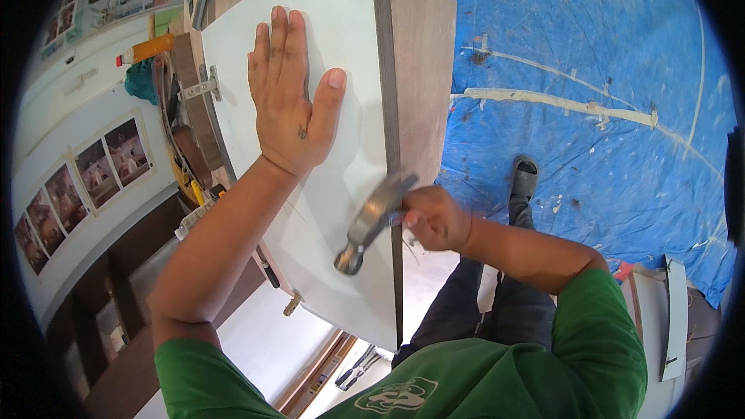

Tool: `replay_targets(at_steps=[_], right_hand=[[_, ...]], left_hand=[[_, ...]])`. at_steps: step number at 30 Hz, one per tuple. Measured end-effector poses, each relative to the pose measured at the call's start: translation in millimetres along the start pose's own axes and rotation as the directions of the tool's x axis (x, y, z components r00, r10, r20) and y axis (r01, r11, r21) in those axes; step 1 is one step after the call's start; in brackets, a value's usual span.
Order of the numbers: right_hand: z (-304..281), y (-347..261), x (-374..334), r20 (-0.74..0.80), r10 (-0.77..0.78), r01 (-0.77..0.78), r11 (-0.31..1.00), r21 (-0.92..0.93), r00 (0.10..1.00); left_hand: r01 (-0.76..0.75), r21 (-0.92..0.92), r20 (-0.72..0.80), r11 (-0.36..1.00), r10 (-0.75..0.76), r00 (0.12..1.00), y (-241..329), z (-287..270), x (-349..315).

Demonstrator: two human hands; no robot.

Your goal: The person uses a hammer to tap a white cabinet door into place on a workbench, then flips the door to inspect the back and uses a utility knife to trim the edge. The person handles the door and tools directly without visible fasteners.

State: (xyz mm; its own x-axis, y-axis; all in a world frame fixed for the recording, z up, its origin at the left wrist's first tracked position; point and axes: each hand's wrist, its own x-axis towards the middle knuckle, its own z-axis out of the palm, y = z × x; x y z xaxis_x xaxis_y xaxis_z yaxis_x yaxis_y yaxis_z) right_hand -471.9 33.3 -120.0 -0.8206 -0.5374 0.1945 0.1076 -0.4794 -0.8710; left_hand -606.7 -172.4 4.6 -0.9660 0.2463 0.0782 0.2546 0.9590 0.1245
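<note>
"Fingers of the right hand: what do they have?"

"They are wrapped round a hammer, which is blurred; its head is over the white panel, near the dark edge. Whether it touches, I can't tell."

"And the left hand?"

"Flat on the same panel, fingers stretched straight, thumb wide to the side."

"What's around them?"

"A metal hinge sits on the panel's left edge, another hinge near its lower end. To the right lies a blue sheet, with a dark sandal on it."
</note>
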Motion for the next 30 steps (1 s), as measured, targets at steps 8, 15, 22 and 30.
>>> replay_targets(at_steps=[8, 15, 22, 30], right_hand=[[-22.1, 15.4, 54.2, -0.221, -0.046, 0.031, 0.997, -0.071, 0.974], [-33.1, 3.8, 68.0, -0.191, 0.083, -0.085, 0.996, -0.001, 0.978], [25.4, -21.0, -59.3, 0.032, 0.213, -0.215, 0.973, 0.087, 0.977], [-33.6, -71.4, -129.3, -0.406, 0.687, -0.636, 0.721, 0.276, 0.603]], left_hand=[[0.011, -0.01, -0.012, 1.0, -0.011, 1.0, 1.1, 0.7, 1.6], [-0.02, -0.011, -0.025, 1.0, 0.02, 0.999, -3.4, 2.9, 0.0], [-0.011, -0.027, -0.022, 1.0, 0.01, 1.0, -2.1, -3.4, -7.7], [-0.177, 0.036, 0.085, 0.984, 0.173, 0.981, 12.1, -18.8, -2.8]])
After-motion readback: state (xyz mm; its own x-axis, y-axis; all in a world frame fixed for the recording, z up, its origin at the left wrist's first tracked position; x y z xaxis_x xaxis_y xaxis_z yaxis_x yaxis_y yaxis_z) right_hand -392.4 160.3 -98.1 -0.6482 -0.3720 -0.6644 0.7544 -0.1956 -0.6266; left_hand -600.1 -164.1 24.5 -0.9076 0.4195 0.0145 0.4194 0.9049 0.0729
